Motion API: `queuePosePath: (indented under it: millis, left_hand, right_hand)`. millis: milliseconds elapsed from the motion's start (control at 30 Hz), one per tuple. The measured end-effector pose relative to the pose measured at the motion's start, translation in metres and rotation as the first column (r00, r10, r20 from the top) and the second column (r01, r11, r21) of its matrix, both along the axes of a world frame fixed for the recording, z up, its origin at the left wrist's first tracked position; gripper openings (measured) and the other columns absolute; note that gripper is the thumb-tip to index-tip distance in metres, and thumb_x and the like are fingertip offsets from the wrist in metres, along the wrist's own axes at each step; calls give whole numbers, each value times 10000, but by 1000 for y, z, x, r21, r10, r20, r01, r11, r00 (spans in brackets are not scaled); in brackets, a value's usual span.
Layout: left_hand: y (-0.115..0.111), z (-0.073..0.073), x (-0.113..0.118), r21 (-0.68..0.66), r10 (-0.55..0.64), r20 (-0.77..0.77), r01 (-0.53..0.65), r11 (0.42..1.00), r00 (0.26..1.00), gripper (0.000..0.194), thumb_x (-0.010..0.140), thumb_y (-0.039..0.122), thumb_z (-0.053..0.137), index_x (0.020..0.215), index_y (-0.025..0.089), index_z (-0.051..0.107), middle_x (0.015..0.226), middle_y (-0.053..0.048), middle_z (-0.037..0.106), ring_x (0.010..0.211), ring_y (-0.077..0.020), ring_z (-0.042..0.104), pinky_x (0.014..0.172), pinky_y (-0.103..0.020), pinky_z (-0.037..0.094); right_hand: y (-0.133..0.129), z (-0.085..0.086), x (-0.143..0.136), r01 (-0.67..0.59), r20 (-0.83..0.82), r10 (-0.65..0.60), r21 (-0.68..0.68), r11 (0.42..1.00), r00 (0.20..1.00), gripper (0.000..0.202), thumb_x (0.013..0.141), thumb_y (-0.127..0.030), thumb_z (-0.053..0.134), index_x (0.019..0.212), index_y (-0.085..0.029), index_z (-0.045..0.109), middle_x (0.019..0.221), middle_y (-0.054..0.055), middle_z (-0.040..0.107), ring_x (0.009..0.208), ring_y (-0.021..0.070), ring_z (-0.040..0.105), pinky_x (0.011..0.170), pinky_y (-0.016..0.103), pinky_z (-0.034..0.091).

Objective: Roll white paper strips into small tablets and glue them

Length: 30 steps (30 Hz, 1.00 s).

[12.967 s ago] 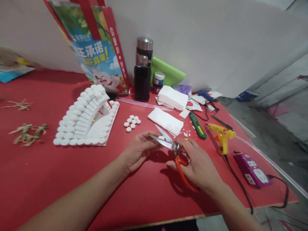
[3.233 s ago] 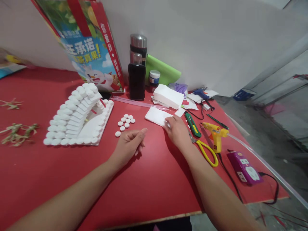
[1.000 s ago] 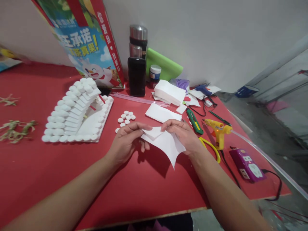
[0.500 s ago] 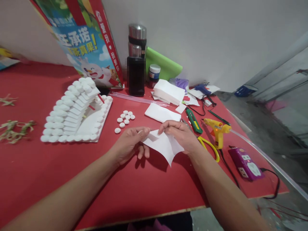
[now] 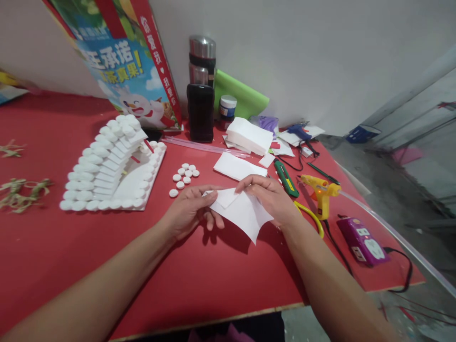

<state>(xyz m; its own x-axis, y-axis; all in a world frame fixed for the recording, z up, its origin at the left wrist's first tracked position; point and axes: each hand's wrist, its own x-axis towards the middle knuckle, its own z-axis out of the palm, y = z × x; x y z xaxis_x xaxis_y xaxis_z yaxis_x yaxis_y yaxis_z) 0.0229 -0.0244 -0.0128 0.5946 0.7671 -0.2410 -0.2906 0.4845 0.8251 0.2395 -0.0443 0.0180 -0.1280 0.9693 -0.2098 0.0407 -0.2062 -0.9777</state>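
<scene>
A small sheet of white paper (image 5: 242, 216) is held above the red table between my hands, its lower corner pointing down toward me. My left hand (image 5: 194, 209) pinches its left end between thumb and fingers. My right hand (image 5: 270, 199) grips the upper right part, with the fingertips at a folded flap along the top edge. Several white round tablets (image 5: 183, 179) lie just beyond my left hand. Behind the held sheet is a folded white paper stack (image 5: 238, 166). Yellow scissor handles (image 5: 313, 216) show partly beside my right wrist.
A white stepped model (image 5: 107, 166) stands left. On the right are a green utility knife (image 5: 286, 178), a yellow glue gun (image 5: 322, 192) with its light on and a purple power box (image 5: 363, 241). A dark bottle (image 5: 200, 114) and a printed bag (image 5: 124, 66) stand behind.
A flap at the paper's top edge now lies flatter, folded down over the sheet. Both hands keep their hold and have shifted only slightly.
</scene>
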Motion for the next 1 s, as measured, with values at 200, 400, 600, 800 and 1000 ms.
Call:
queuePosePath:
  millis: [200, 400, 600, 800, 1000]
  left_hand:
    - [-3, -1, -1, 143, -14, -72, 24, 989, 997, 268, 960, 355, 653, 994, 90, 632, 617, -138, 751, 443, -178, 679, 423, -204, 511]
    - [-5, -2, 0, 184, -46, -131, 70, 980, 990, 282, 982, 393, 621, 1018, 114, 626, 631, -120, 759, 425, -195, 670, 405, -240, 519]
    - [-6, -1, 1, 215, 42, -75, -25, 976, 996, 274, 955, 374, 673, 939, 101, 666, 595, -79, 731, 482, -200, 709, 445, -235, 548]
    - [-7, 3, 3, 213, 80, 12, -81, 974, 997, 235, 928, 266, 690, 1085, 91, 688, 658, -74, 756, 525, -241, 743, 466, -277, 580]
    - [-9, 9, 1, 134, 77, 68, -85, 987, 995, 146, 882, 167, 641, 994, 91, 694, 632, -93, 747, 533, -248, 746, 493, -278, 585]
  right_hand:
    - [1, 5, 6, -46, 9, 46, -34, 998, 999, 331, 886, -398, 652, 1142, -233, 782, 882, 24, 741, 678, 149, 608, 611, 264, 459]
    - [0, -2, 2, -88, -11, 87, -111, 990, 996, 327, 701, -433, 901, 916, -202, 812, 803, 29, 761, 675, 165, 659, 621, 274, 499]
    - [0, -5, 4, -63, -86, 59, -43, 997, 995, 286, 706, -353, 905, 956, -228, 845, 797, 20, 776, 649, 139, 649, 597, 258, 489]
    - [1, -5, 10, -83, -197, 72, -44, 996, 978, 215, 712, -286, 882, 924, -258, 853, 779, 9, 776, 613, 122, 636, 543, 231, 454]
    - [0, -4, 11, -69, -136, 65, -23, 997, 989, 128, 722, -259, 825, 844, -231, 844, 753, 24, 771, 617, 145, 641, 552, 252, 464]
